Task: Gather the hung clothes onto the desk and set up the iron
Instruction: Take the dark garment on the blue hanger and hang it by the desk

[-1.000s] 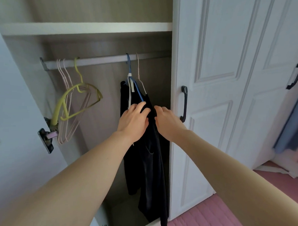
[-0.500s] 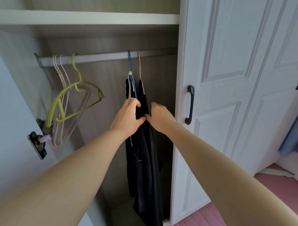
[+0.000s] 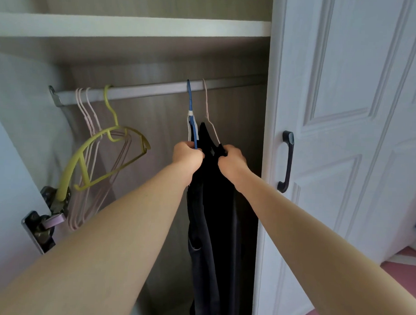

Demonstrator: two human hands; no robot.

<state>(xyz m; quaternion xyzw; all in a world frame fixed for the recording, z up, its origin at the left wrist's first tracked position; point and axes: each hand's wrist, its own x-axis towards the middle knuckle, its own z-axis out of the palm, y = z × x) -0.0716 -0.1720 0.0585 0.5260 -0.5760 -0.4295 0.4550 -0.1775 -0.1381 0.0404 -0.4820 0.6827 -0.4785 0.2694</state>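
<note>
Left hand (image 3: pixel 187 154) and right hand (image 3: pixel 232 160) clench limp black clothes (image 3: pixel 216 204) under thin blue hanger (image 3: pixel 189 99), white door (image 3: pixel 271 159) edge close at 3 o'clock, open room at 9.

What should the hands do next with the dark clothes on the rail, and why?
Probably lift both hooks up off the rail. The left hand grips the blue hanger, the right hand grips the dark clothes by the pink hanger, and both hooks sit over the rail.

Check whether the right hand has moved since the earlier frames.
Yes. The right hand has drawn leftward, away from the black door handle, and slightly up toward the rail, gripping the dark clothes.
</note>
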